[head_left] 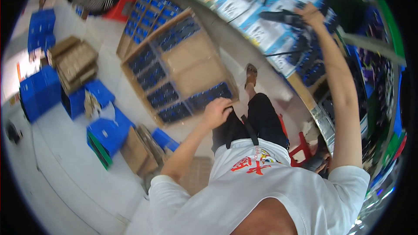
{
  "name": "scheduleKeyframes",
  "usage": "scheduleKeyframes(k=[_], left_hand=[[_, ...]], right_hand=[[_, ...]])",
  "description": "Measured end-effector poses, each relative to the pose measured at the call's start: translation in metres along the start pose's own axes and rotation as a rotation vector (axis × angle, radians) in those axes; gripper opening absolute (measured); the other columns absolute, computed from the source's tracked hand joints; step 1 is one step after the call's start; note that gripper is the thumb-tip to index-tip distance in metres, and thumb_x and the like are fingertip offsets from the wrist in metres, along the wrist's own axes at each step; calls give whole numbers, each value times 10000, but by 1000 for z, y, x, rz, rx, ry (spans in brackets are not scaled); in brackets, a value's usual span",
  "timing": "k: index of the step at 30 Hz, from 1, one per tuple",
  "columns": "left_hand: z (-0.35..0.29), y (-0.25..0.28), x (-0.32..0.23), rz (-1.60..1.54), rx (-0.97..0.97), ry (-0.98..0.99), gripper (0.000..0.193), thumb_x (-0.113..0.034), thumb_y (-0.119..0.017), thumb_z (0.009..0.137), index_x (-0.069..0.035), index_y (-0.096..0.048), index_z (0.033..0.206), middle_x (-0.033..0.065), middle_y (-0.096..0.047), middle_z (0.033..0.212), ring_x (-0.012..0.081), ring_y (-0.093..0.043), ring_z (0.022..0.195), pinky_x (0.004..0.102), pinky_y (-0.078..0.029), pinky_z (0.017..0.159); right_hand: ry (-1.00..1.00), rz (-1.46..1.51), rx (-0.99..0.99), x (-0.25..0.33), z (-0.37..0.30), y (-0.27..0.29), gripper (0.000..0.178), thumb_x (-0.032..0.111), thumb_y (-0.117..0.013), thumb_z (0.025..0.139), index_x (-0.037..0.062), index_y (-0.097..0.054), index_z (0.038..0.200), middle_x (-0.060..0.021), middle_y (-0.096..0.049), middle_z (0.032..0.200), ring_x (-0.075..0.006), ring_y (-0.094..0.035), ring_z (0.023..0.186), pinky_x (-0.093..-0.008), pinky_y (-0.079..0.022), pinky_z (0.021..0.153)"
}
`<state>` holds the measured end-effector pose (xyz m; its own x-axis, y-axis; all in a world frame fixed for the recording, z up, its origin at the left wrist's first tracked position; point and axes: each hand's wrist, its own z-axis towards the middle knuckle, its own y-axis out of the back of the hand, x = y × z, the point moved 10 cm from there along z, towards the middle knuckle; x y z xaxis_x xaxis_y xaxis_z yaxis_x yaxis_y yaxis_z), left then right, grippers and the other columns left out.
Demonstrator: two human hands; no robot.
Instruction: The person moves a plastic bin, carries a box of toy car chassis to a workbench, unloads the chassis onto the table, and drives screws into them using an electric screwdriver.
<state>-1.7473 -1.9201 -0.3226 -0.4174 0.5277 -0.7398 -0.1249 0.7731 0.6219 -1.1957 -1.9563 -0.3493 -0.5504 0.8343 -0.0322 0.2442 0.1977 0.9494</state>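
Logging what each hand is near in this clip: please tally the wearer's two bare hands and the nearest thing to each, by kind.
Bare hands: 2 (left hand, right hand)
Large, shallow brown cardboard box with compartments, by the left hand: 1
Elongated black object, exact type unclear, at the right hand: 1
Total: 4

This looks like a workshop or small factory floor. Just beside the left grip (216,114) lies 1 open divided carton (193,67), rows of small dark parts (163,95) filling its compartments. Blue bins (41,93) and stacked cardboard (78,63) stand well left of that grip; beneath the right grip (311,16) runs 1 cluttered, sheet-covered surface (254,19).
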Motion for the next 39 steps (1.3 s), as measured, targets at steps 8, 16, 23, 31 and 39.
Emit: scheduleKeyframes(k=[8, 16, 23, 31, 39], left_hand=[[-91, 20, 285, 44, -202, 577, 212, -146, -695, 809, -59, -697, 1003, 155, -709, 1016, 360, -678, 952, 460, -548, 823], [-46, -62, 256, 319, 165, 36, 392, -108, -585, 852, -3, -591, 1229, 184, -625, 1229, 338, -588, 1174, 434, -499, 972], [-43, -94, 285, 633, 106, 46, 534, -202, -529, 931, -6, -454, 1422, 170, -539, 1383, 307, -507, 1301, 438, -412, 1088], [-52, -108, 291, 671, 61, 37, 610, -184, -562, 907, -31, -395, 1474, 144, -467, 1443, 304, -458, 1324, 490, -373, 1106], [-54, -110, 292, 725, 62, 81, 626, -224, -535, 942, -79, -355, 1523, 115, -428, 1465, 282, -409, 1364, 512, -337, 1126]], right_hand=[[-46, -174, -138, -122, 32, 54, 659, 457, -671, 882, -6, -556, 1338, -263, -661, 1235, -413, -647, 1148, -464, -526, 930], [375, 405, -717, 115, -300, 3, 90, 100, -738, 909, 10, -738, 902, -65, -697, 727, -125, -617, 643, -276, -497, 575], [577, 452, 136, 314, -382, -241, 381, 158, -759, 805, 55, -664, 1159, -158, -664, 1148, -324, -661, 1054, -412, -557, 871], [936, -150, 343, 365, -372, -352, 785, 115, -771, 723, -34, -435, 1417, -167, -475, 1443, -317, -433, 1373, -476, -298, 1189], [966, -204, 305, 358, -370, -363, 935, 185, -809, 689, 10, -355, 1488, -143, -451, 1465, -310, -415, 1384, -495, -301, 1176]])
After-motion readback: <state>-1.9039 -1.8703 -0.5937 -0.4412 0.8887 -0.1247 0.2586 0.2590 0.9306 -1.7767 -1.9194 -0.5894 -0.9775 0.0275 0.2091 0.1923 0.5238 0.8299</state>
